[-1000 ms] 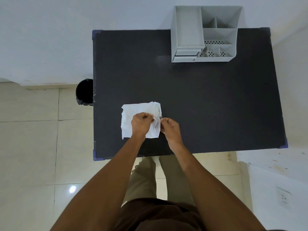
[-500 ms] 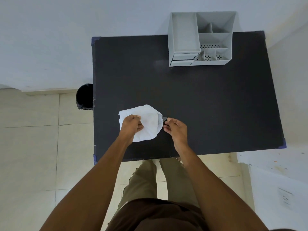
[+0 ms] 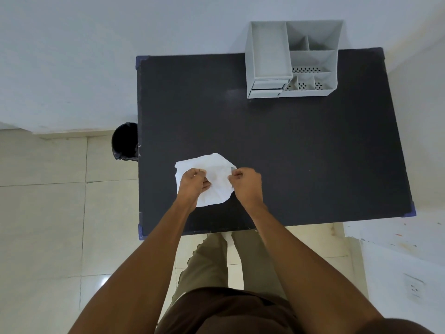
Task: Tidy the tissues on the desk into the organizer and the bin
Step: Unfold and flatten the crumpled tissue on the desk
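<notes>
Tissue [image 3: 216, 174] white, crumpled, pinched by left hand [image 3: 193, 183], right hand [image 3: 246, 184]

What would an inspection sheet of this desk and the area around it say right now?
Surface: dark desk, mostly bare, blue corner guards.
Job's things: one white tissue lying on the desk near the front edge; grey organizer at the far right edge, its compartments look empty; black bin on the floor, by the desk's left side.
Clutter: nothing seen.
Grippers: left hand and right hand both closed, fingers pinching the tissue from opposite sides.
Cables: nothing seen.
Surroundings: pale tiled floor, white walls, a wall socket at lower right.
</notes>
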